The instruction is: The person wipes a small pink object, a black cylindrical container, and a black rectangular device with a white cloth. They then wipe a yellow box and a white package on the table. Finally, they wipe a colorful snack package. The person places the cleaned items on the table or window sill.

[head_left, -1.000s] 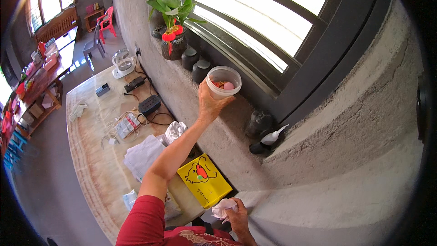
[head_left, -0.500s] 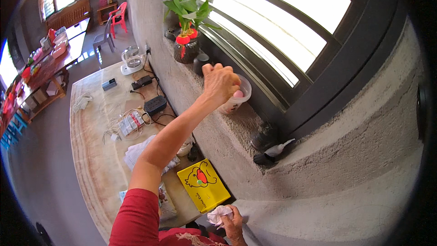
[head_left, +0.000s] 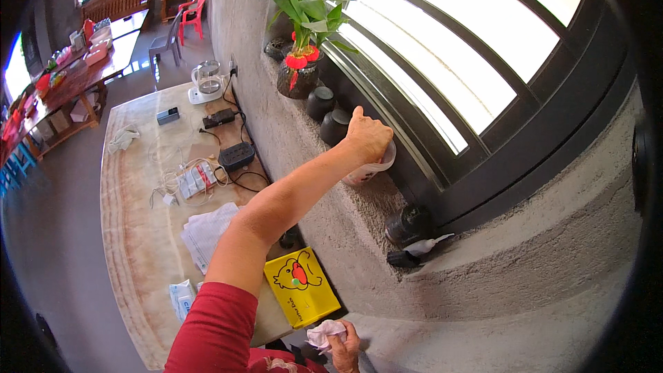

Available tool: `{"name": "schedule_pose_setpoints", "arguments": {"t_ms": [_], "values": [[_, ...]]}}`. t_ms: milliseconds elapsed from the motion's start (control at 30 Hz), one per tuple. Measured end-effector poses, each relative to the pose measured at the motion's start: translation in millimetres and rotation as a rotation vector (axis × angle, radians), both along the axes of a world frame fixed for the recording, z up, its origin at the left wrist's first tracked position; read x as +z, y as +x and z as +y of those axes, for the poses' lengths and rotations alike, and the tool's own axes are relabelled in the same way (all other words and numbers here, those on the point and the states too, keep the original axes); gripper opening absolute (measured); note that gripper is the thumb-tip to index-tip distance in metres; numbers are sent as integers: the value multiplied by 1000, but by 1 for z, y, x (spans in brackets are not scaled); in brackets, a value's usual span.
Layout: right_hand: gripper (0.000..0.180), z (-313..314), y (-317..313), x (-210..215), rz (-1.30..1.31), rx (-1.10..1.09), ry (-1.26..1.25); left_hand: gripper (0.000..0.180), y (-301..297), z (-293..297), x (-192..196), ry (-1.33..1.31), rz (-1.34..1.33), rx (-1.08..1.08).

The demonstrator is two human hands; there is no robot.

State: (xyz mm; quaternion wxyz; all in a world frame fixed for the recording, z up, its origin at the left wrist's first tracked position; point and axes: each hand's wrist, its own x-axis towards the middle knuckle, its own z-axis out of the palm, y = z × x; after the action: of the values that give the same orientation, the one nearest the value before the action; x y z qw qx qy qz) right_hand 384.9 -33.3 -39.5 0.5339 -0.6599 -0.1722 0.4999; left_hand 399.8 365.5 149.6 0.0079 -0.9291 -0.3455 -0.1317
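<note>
My left hand (head_left: 369,141) reaches over a pale translucent plastic tub (head_left: 373,171) on the rough window ledge. The back of the hand faces up and most of its fingers are out of sight behind it, so their grip is hidden. Beside this hand stand two small black pots (head_left: 335,126). Low in the picture, my right hand (head_left: 344,354) is closed around a crumpled white cloth (head_left: 324,336), close to a yellow box (head_left: 302,289) with a duck drawing.
A potted plant (head_left: 311,17) with red ornaments occupies the ledge's far end; a black jar (head_left: 409,224) and white-nozzled bottle (head_left: 427,244) lie nearer. The table (head_left: 138,235) bears papers, cables, a power strip (head_left: 236,156) and a glass kettle (head_left: 206,81). Window bars rise behind.
My left hand has shifted from above the black pots' side onto the tub, covering the pink thing seen inside. A second black pot shows now. My right hand still holds the cloth.
</note>
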Motion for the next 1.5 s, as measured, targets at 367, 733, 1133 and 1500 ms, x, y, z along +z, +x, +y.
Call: {"name": "schedule_pose_setpoints", "arguments": {"t_ms": [367, 733, 1133, 1500], "values": [[33, -2, -6, -8, 7, 40, 66, 31, 2, 1, -3, -53, -20, 27], [39, -8, -3, -14, -216, 93, 46, 31, -23, 6, 10, -343, -475, -45], [31, -3, -13, 6, -153, 16, 257, 28, -68, -52, -17, -1419, -1472, -600], [41, 30, -7, 91, -412, -351, 631, 33, -113, -162, -63, -1963, -1691, -726]]}}
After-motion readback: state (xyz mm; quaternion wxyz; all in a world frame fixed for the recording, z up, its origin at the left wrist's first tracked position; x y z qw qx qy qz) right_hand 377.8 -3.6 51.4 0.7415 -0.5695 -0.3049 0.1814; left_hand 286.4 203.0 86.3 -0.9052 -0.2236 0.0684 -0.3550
